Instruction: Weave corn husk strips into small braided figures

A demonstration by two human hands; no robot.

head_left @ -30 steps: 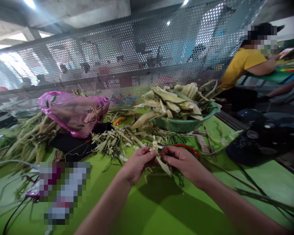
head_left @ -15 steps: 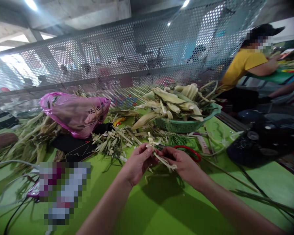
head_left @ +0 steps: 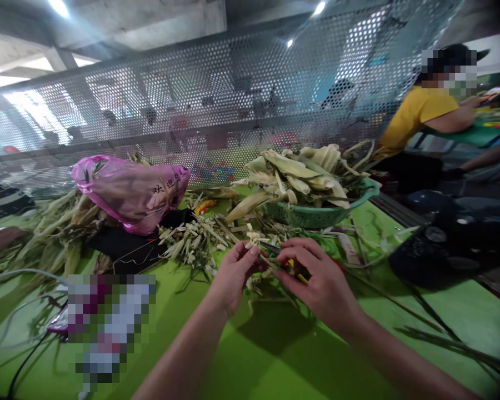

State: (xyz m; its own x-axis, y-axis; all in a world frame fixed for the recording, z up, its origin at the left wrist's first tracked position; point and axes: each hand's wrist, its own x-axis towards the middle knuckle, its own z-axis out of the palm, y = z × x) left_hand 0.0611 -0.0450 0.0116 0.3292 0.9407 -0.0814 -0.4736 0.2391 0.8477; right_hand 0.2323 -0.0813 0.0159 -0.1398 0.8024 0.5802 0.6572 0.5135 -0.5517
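My left hand (head_left: 237,272) pinches a small pale piece of corn husk (head_left: 255,236) upright between thumb and fingertips. Thin husk strips trail down beneath it. Close on its right, my right hand (head_left: 316,272) is closed around scissors, their dark blades (head_left: 270,248) pointing at the husk piece. Bits of yellow and black show between the right fingers, and some red shows behind the hand; most of the handle is hidden. Past my hands lies a heap of cut husk scraps (head_left: 194,241) on the green table (head_left: 270,361).
A green basket (head_left: 316,215) heaped with dry corn husks stands behind my hands. To the left are a pink plastic bag (head_left: 131,191), loose husks (head_left: 62,225) and cables. A dark object (head_left: 416,255) sits at right. A person in a yellow shirt (head_left: 412,114) sits beyond.
My right hand has shifted its grip and its fingers have lifted and spread around the scissors, uncovering yellow parts. The red loop is now mostly behind the hand. The left hand keeps its pinch.
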